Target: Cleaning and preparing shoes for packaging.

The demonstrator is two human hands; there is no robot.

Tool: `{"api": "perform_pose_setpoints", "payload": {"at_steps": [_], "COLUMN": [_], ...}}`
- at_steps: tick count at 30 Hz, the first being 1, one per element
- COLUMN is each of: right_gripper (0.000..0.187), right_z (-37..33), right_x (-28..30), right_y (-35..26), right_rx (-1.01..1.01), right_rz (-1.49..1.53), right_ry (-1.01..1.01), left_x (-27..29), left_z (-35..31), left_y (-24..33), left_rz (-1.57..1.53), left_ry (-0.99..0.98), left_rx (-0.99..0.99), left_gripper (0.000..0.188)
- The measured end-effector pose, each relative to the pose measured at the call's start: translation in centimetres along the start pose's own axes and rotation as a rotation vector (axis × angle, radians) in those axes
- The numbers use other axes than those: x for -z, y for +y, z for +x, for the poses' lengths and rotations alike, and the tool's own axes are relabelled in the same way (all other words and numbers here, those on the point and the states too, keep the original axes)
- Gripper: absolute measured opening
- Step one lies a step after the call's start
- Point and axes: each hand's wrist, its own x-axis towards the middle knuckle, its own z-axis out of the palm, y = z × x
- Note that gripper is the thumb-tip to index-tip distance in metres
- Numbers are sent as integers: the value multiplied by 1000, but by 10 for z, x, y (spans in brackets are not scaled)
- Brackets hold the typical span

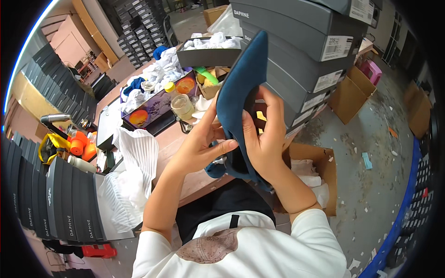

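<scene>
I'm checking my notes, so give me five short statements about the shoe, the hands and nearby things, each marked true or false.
1. The left hand and right hand both hold the blue shoe. True.
2. The blue shoe is rounded at the front. False: it is pointed.
3. Stacked grey boxes stand right of the blue shoe. True.
4. The clear jar is right of the blue shoe. False: the clear jar is left of it.
5. White ribbed wrapping lies left of the left hand. True.
</scene>
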Motion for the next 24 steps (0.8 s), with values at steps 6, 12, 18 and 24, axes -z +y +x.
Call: {"api": "perform_pose_setpoints", "payload": {"at_steps": [6,12,18,24], "right_gripper": [47,41,38,23], "right_z": [-6,9,-14,-21], "right_x": [13,4,14,16], "right_y": [11,16,8,14], "right_rx": [177,265,305,208], "right_rz": [-167,-241,83,194], "right_ry": [-103,43,-359,-747], "left_x": [-15,-29,-7,2], "left_z": [6,10,14,32], "left_y": [-3,-6,11,32], "left_rz": [295,524,611,858], "left_ry": [158,413,473,183], "left_rx": [-48,-88,-255,-458], "left_gripper": [79,71,64,65]}}
